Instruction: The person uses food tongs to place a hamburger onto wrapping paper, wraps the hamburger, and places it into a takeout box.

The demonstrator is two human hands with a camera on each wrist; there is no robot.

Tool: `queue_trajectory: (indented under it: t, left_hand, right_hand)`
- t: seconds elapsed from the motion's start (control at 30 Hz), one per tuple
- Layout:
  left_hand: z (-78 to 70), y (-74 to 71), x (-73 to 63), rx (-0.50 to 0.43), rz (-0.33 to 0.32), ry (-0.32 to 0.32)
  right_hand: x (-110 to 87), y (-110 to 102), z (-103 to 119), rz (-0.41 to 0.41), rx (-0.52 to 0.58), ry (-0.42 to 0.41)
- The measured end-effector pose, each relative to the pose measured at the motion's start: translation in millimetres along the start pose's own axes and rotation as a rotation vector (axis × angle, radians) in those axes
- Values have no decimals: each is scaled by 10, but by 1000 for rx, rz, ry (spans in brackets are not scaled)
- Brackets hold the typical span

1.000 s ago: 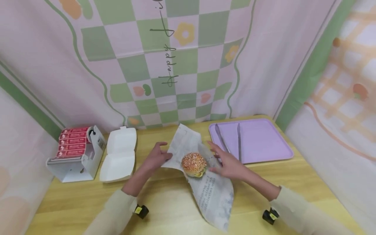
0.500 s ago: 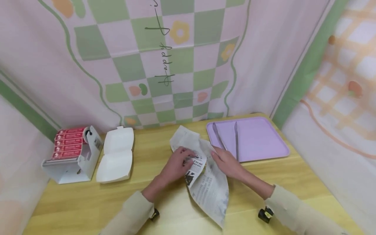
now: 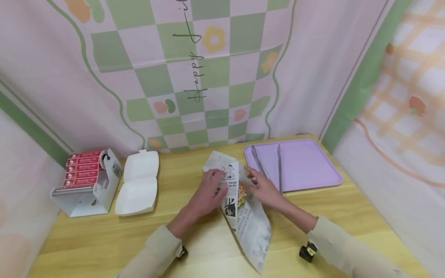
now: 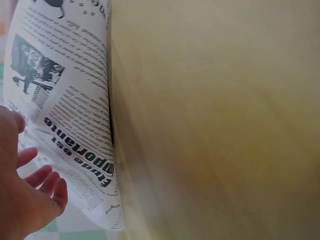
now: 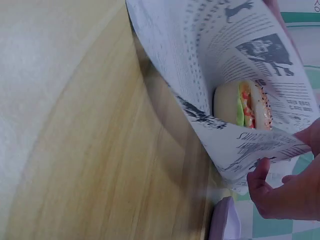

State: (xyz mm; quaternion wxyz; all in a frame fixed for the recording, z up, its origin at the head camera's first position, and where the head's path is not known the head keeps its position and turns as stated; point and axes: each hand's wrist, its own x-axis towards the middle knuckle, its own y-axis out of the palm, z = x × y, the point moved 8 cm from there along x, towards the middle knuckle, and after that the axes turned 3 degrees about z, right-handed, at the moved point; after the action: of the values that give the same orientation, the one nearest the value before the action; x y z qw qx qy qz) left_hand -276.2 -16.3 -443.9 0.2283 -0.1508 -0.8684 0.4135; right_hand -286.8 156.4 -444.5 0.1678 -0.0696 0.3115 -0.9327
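A burger point(image 3: 242, 194) with a seeded bun lies in newspaper-print wrapping paper point(image 3: 248, 222). The paper's left flap is folded over part of it, and a corner trails toward the front. My left hand point(image 3: 208, 192) rests on this flap with loosely bent fingers. In the left wrist view, the fingers point(image 4: 47, 182) show against the paper's printed side. On the other side, my right hand point(image 3: 265, 189) is at the paper's right edge. The right wrist view shows that raised edge between thumb and fingers point(image 5: 260, 182), with the burger's filling visible inside the fold.
An opened white clamshell box point(image 3: 137, 183) stands left of the paper. Beside it is a dispenser point(image 3: 87, 185) with red label rolls. At the back right, a purple tray point(image 3: 307, 166) holds two metal utensils point(image 3: 280, 168). A patterned curtain point(image 3: 222, 77) hangs behind the table.
My left hand has moved right and brought the left paper flap over the burger. My right hand gathered the right edge upward, then its fingers spread wider.
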Motion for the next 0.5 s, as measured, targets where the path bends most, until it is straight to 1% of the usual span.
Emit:
queue_trajectory:
  t: [0.1, 0.17, 0.23, 0.33, 0.43, 0.5]
  left_hand:
    - [48, -24, -36, -54, -34, -28]
    - [72, -32, -46, -71, -52, -44]
    - [77, -48, -44, -90, -76, -44]
    - [90, -69, -24, -103, -99, -49]
    - [77, -89, -17, -90, -120, -5]
    - [68, -73, -28, -58, -93, 15]
  right_hand:
    - [58, 43, 13, 0, -55, -15]
    - [81, 69, 14, -3, -76, -10]
    - [92, 90, 6, -4, -96, 11]
    - [111, 131, 3, 12, -97, 41]
    - [136, 193, 43, 27, -101, 33]
    - [156, 235, 74, 25, -80, 23]
